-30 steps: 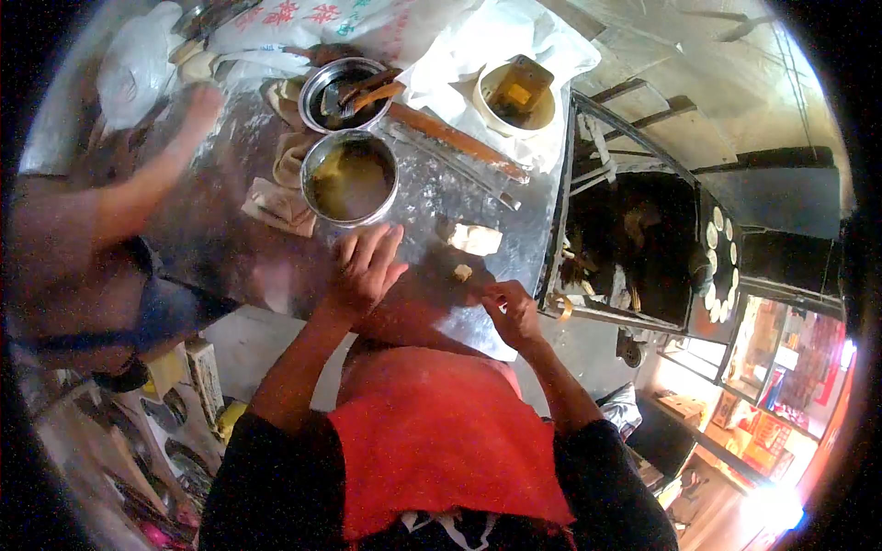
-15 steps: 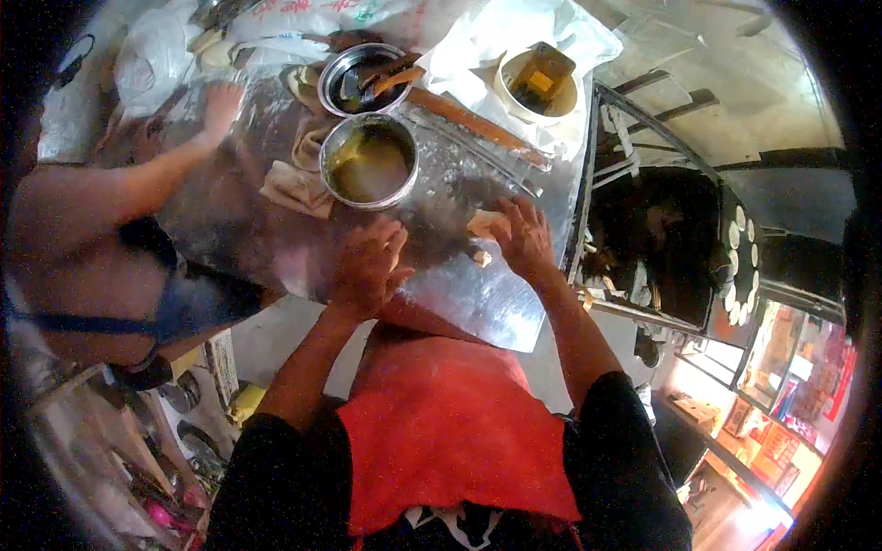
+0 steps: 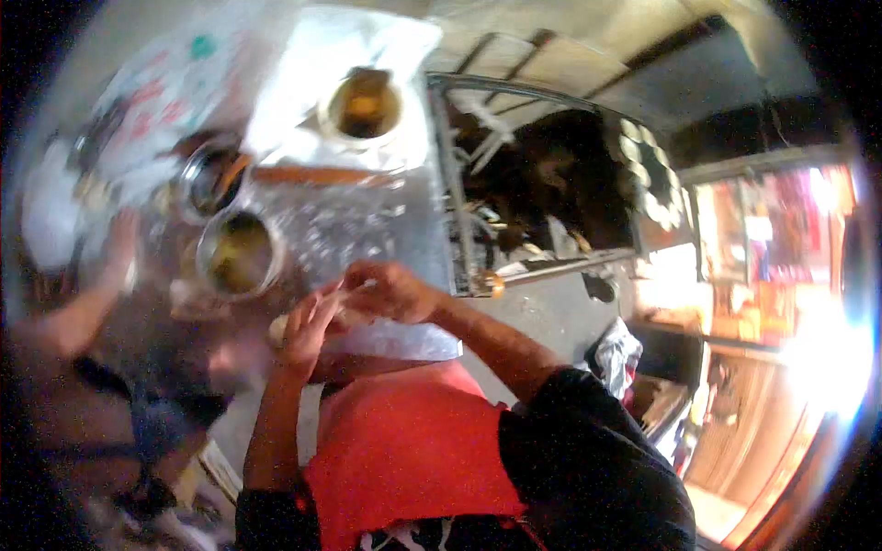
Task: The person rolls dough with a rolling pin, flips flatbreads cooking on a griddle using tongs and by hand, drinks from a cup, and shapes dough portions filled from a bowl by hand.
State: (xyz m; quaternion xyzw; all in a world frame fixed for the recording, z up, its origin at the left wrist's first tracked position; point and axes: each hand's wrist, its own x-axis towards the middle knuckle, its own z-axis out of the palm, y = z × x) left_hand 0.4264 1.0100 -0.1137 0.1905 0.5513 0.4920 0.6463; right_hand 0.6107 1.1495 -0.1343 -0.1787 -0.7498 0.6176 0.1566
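Observation:
My left hand (image 3: 308, 331) is over the front edge of the metal table, its fingers stretched out toward my right hand (image 3: 390, 292). The right hand's fingers are curled and pinched together against the left fingertips. Whatever lies between them is blurred and mostly covered. A small pale lump, seemingly dough (image 3: 277, 331), shows at the outer side of my left hand. Just beyond the hands stands a metal pot (image 3: 278, 260) with yellowish liquid inside.
A metal bowl (image 3: 189, 180) with dark contents, a wooden stick (image 3: 317, 175) and a white tub (image 3: 397, 115) sit farther back. A co-worker's arm (image 3: 69, 317) reaches in from the left. On the right is a dark oven-like opening (image 3: 542, 174), with pale rounds (image 3: 634, 147) beside it.
My view has swung to the right. My hands, apart over the table before with the right one at a flat dough piece, have come together.

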